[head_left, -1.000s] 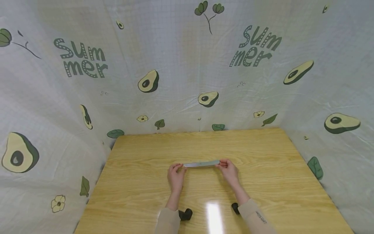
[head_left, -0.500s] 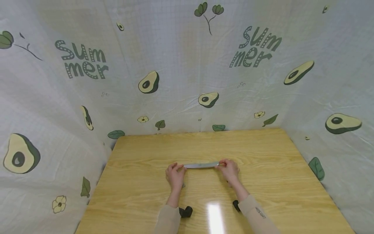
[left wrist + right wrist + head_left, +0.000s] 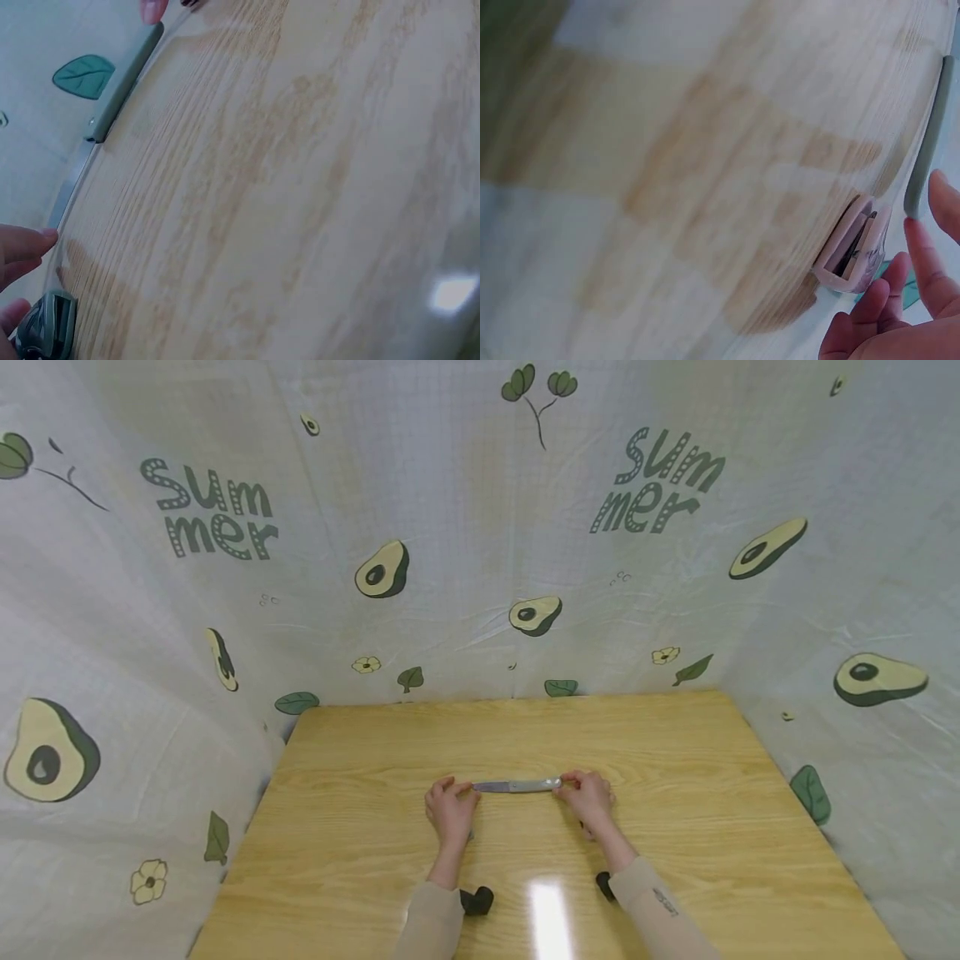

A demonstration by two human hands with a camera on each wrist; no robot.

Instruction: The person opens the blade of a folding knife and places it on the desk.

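A knife (image 3: 531, 786) with a grey-green handle lies crosswise between my two hands, its blade pointing left. My left hand (image 3: 452, 810) pinches the tip of the blade. At the other end, my right hand (image 3: 590, 802) pinches the butt of the handle between thumb and forefinger. Beside the left fingers is a small dark green, glossy thing (image 3: 49, 326), partly cut off by the frame edge. Near my right fingers sits a small pink thing (image 3: 853, 245) with a metal part inside, resembling a mini stapler. Whether the knife touches the table is unclear.
The hands are over a light wooden table (image 3: 360, 752). A white curtain (image 3: 450, 510) printed with avocados and leaves surrounds its back and sides. Black wrist gear (image 3: 477, 902) shows at the left cuff. Glare (image 3: 550, 914) falls near the front.
The knife has turned about its length, so the handle's flat face with rivets now shows. Its handle end has come slightly nearer. Small things below both wrists have come into sight.
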